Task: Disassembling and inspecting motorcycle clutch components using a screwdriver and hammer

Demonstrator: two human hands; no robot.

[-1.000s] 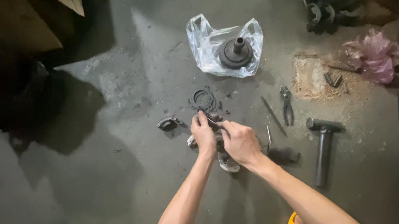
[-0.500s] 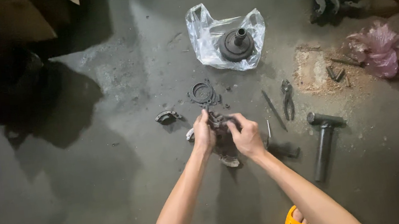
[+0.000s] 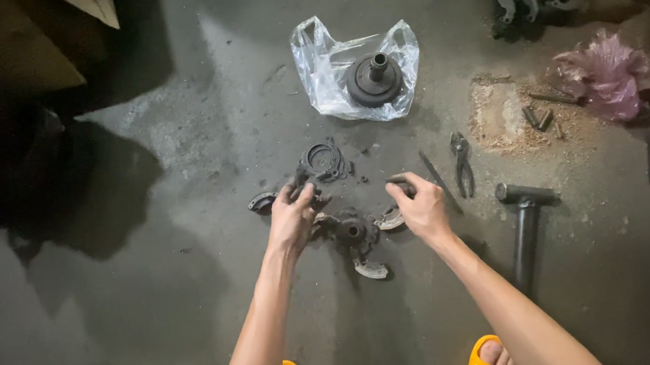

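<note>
Dim, uneven light falls from above onto the concrete floor (image 3: 167, 128), brightest around the glaring plastic bag (image 3: 326, 65). Heavy shadows swallow the corners and left side. Focus stays sharp centrally, details murky at edges.

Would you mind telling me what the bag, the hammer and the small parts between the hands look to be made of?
Bag: thin clear plastic, crinkled and glossy, see-through. Hammer: dull grey metal head and handle by its matte sheen, though grime may hide the finish. Small parts between the left hand and right hand: dark, greasy metal apparently, with paler worn curved pieces.
</note>
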